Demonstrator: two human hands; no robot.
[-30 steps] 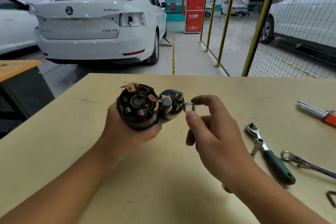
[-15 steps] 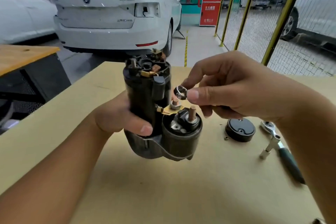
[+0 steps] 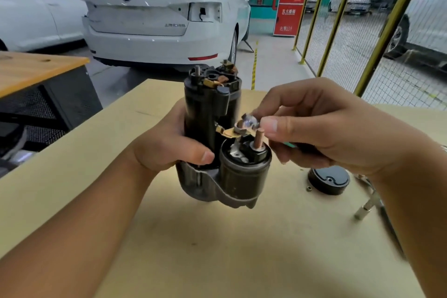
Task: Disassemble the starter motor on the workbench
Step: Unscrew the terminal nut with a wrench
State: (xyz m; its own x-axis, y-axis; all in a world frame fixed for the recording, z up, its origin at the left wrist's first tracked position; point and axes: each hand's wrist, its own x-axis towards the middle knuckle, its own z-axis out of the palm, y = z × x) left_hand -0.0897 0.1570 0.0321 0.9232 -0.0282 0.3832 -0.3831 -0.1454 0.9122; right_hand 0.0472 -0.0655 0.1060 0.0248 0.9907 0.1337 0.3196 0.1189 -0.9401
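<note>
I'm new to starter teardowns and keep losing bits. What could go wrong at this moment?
The small nut is only pinched by the right hand above the solenoid; it could drop and roll off the workbench. The left hand alone holds the starter motor upright, so its grip could slip.

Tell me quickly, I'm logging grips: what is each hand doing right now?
Left hand: closed around the starter motor, holding it upright.
Right hand: fingers pinching a small metal nut at the solenoid terminal.
</note>
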